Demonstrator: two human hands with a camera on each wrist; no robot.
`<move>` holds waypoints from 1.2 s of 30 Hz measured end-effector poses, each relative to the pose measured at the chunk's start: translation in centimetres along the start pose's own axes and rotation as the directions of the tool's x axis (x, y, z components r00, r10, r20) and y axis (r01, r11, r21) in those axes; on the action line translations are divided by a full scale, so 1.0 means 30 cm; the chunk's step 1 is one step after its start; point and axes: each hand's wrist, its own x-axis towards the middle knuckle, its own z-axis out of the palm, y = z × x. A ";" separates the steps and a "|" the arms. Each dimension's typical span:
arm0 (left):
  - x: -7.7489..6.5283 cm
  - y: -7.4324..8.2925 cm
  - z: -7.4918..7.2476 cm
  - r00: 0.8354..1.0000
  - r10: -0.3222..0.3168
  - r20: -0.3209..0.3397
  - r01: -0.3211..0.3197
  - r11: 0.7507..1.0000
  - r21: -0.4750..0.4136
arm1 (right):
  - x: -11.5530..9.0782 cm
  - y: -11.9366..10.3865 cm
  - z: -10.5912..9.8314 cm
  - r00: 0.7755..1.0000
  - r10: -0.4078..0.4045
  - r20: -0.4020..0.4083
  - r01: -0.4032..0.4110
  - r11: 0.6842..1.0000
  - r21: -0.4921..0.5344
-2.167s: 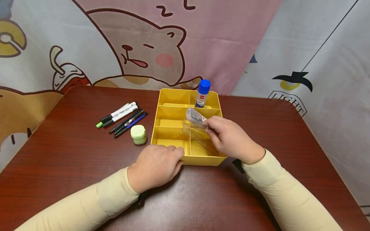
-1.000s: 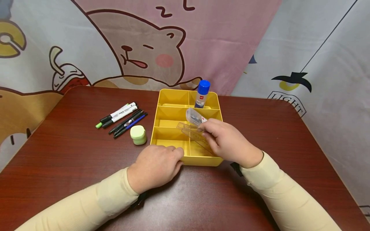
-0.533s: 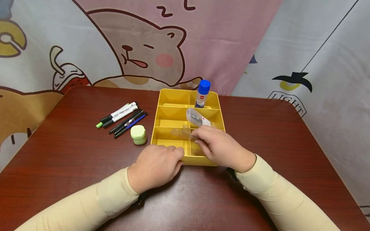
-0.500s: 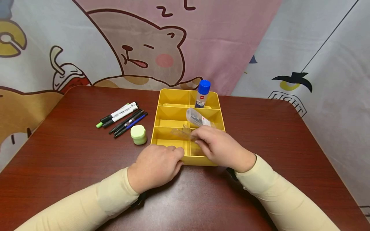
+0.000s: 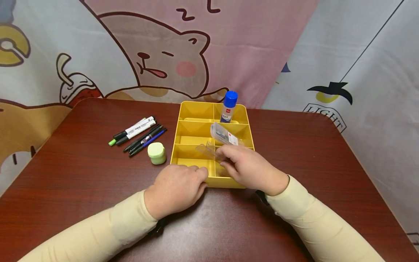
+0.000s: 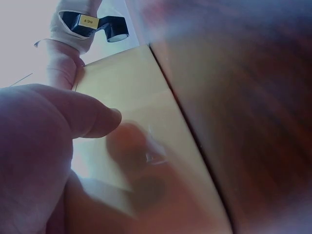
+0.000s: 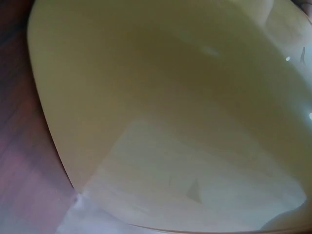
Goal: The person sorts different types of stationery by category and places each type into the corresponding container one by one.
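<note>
A yellow compartment organizer tray (image 5: pixel 193 137) stands on the table. My left hand (image 5: pixel 178 187) grips its front wall, fingers over the rim; in the left wrist view the thumb (image 6: pixel 97 117) presses on the outside. My right hand (image 5: pixel 252 167) is over the front right compartment and pinches a clear plastic ruler (image 5: pixel 206 148), tilted, whose end sticks out across the divider to the left. Just behind the hand, a clear plastic case (image 5: pixel 224 134) with a white label leans in the middle right compartment. The tray's yellow wall (image 7: pixel 146 97) fills most of the right wrist view.
A glue stick (image 5: pixel 228 106) with a blue cap stands in the back right compartment. Left of the tray lie several markers (image 5: pixel 135 130) and pens (image 5: pixel 147 140), with a small light-green lidded tub (image 5: pixel 156 153) close to the tray's side. A printed cloth (image 5: pixel 255 54) hangs behind the table.
My right hand has moved left and slightly toward me, shifting the ruler's end over the front left compartment. The case stays put; my left hand keeps its hold on the tray.
</note>
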 end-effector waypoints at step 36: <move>-0.002 0.000 0.000 1.000 -0.005 0.000 0.005 1.000 -0.011 | 0.006 0.020 -0.013 0.987 0.145 -0.073 -0.149 0.988 -0.050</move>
